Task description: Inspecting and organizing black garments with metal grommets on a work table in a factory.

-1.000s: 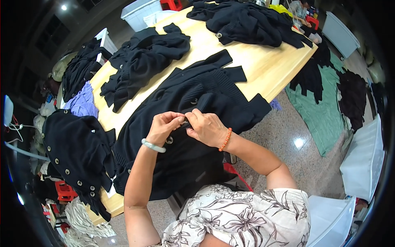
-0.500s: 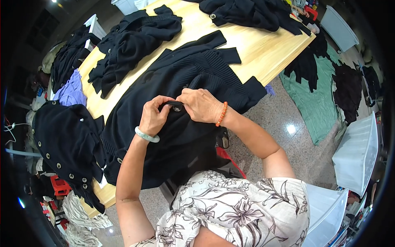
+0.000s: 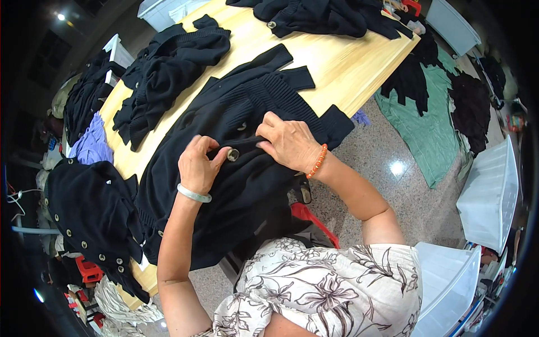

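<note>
Left hand [image 3: 197, 166] and right hand [image 3: 291, 140] pinch the front of a black cardigan [image 3: 247, 112] on the wooden table [image 3: 359, 62], either side of a pale button [image 3: 233, 155].

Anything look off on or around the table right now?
Nothing damaged. One black cardigan hangs over the table's left edge, and dark garments lie on the floor by a green sheet. Both hands pinch a button.

Bare wood of the table [image 3: 359, 62] lies open beyond the spread black cardigan [image 3: 236, 168]. A heap of black knitwear [image 3: 168, 67] crowds the left, another pile [image 3: 331, 17] blocks the far edge, and a buttoned garment [image 3: 90, 213] hangs at the near-left corner.
</note>
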Available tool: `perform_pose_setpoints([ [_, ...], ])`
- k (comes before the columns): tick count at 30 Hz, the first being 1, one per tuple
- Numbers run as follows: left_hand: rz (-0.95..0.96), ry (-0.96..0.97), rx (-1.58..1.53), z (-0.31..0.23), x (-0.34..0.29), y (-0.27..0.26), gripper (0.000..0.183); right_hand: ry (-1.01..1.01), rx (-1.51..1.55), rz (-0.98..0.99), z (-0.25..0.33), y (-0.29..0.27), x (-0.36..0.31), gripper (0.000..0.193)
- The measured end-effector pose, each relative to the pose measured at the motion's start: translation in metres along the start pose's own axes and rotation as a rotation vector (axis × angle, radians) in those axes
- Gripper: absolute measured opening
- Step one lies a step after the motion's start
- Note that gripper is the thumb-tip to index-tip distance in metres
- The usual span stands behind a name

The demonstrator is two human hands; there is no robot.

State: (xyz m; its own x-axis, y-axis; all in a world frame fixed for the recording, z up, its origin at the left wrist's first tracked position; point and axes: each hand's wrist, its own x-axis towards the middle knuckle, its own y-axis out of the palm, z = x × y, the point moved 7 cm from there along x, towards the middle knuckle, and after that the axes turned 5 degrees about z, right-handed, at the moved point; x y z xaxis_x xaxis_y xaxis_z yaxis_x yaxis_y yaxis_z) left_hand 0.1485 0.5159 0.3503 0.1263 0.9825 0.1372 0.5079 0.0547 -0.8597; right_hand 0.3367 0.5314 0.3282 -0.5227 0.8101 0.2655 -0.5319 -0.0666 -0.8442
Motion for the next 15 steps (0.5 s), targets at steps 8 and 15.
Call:
perform_pose_setpoints([
  [8,0.084,0.29,0.081,-0.027,0.051,0.05,0.02,-0.083,-0.19,-0.025,-0.008,0.009,0.001,0.008],
  [15,0.168,0.282,0.336,-0.032,0.057,0.057,0.015,-0.099,-0.194,-0.048,-0.004,0.021,-0.005,0.01],
])
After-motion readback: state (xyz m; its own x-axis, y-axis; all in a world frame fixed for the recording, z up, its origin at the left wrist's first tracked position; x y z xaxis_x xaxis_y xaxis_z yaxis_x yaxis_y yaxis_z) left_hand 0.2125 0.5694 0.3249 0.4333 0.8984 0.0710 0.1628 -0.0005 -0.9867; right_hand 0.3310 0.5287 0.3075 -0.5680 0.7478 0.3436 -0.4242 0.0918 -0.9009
